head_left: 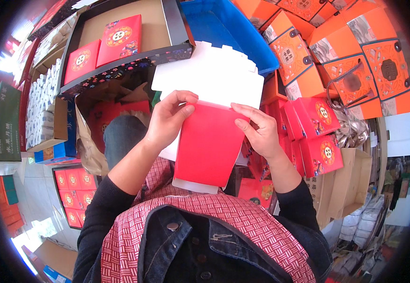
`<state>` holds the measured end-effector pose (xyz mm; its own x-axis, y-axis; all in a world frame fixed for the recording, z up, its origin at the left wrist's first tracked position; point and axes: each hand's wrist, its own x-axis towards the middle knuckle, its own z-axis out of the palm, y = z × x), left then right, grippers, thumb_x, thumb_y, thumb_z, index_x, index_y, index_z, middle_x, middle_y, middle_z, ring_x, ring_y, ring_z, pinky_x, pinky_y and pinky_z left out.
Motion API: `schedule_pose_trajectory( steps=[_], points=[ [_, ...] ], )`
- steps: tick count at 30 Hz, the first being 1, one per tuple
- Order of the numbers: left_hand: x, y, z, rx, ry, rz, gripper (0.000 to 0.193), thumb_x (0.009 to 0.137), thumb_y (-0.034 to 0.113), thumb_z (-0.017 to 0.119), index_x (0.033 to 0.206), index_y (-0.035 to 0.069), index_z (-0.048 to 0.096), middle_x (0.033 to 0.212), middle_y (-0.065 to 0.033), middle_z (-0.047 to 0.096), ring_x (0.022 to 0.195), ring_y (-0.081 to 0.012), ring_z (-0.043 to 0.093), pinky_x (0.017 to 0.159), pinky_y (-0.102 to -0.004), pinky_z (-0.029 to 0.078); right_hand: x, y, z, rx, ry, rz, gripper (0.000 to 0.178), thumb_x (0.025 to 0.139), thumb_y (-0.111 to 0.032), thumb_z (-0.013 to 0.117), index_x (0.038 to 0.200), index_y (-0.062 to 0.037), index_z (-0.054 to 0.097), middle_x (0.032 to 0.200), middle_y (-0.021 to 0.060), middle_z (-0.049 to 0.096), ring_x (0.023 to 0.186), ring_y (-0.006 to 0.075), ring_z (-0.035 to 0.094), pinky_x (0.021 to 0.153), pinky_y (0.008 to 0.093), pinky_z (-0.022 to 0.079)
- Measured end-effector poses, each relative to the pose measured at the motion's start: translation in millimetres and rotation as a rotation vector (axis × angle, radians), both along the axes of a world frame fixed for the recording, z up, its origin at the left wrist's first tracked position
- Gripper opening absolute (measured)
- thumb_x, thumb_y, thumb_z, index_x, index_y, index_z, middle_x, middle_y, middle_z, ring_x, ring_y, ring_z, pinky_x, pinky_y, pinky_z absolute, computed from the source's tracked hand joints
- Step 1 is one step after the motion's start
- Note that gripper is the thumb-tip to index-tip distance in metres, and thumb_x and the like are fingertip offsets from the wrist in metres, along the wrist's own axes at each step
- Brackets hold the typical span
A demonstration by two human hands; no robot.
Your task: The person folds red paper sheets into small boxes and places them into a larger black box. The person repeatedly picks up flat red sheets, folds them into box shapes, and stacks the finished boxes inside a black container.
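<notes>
Between my two hands is a red paper box (210, 146), flat-faced, with a pale strip along its far edge and a white flap at its near end. My left hand (171, 115) pinches its far left corner between thumb and fingers. At the far right corner my right hand (259, 126) grips it the same way. Beyond the far edge lies a white cardboard sheet (209, 75) with cut tabs, partly covered by my fingers and the red box. Whether the box is folded up or still flat underneath, I cannot tell.
A black tray (125, 66) holding two red printed boxes (120, 38) stands at the far left. Behind the white sheet is a blue plastic bin (228, 28). Orange gift boxes (346, 52) crowd the far right, with stacked red boxes (320, 153) nearer. Brown cartons (346, 188) stand beside them.
</notes>
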<state>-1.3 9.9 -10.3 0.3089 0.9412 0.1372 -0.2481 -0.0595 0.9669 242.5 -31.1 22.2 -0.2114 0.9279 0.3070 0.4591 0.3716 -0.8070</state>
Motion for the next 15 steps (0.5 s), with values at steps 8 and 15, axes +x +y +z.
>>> schedule_pose_trajectory(
  steps=[8,15],
  points=[
    [-8,37,86,0.487,1.018,-0.492,0.054,0.083,0.044,0.067,0.109,0.0,0.053,0.089,-0.0217,0.065,0.086,-0.0358,0.064,0.075,-0.0404,0.05,-22,6,22,-0.05,0.048,0.083,0.027,0.089,-0.009,0.064,0.113,0.0016,0.064,0.115,0.0152,0.064,0.107,0.021,0.062,0.091,0.0306,0.048],
    [-49,35,81,0.445,1.089,-0.486,0.056,0.09,0.044,0.058,0.123,0.001,0.044,0.089,-0.0291,0.062,0.086,-0.0453,0.061,0.076,-0.0477,0.048,-69,18,22,-0.265,0.171,0.193,0.07,0.086,-0.02,0.068,0.14,-0.0016,0.028,0.134,0.0177,0.045,0.103,0.0205,0.06,0.086,0.0338,0.05]
  ],
)
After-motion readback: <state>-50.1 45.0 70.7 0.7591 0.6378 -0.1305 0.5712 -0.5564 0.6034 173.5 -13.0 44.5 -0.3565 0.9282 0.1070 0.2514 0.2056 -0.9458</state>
